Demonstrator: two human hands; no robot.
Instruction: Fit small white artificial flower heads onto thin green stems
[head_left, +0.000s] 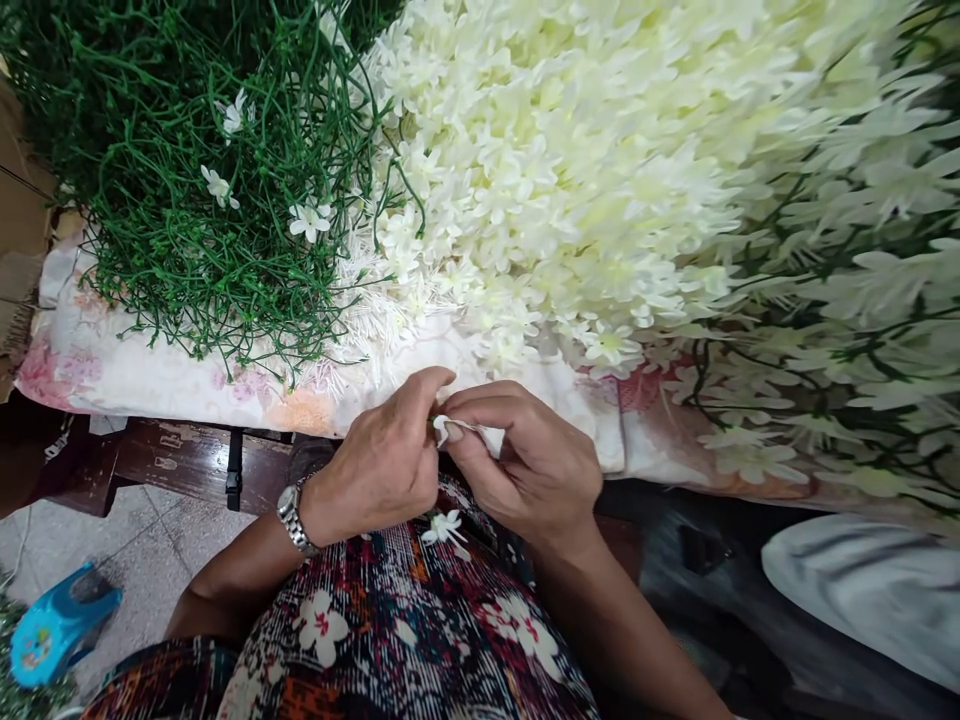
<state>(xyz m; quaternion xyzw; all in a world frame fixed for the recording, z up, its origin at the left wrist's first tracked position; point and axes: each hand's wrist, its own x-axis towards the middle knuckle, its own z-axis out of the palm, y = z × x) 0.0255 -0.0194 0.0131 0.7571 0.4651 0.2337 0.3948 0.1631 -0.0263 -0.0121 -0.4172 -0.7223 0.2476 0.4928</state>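
Note:
Both hands meet above my lap at the front edge of a cloth-covered surface (169,375). My left hand (379,465), with a metal watch on its wrist, is closed around a thin green stem, of which only a bit shows at the fingertips. My right hand (536,455) pinches a white artificial flower (442,430) between thumb and fingers, right at that green tip. Below the left fingers hangs another white flower (448,530); whether it is on the same stem is hidden. Beyond the hands lies a large heap of loose white-yellow flowers (540,200).
Bare green artificial stems (217,200) are piled at the back left, a few white flowers among them. Flowered stems (840,330) lie at the right. A blue plastic stool (60,625) stands on the floor at lower left. Pale striped fabric (862,590) shows at lower right.

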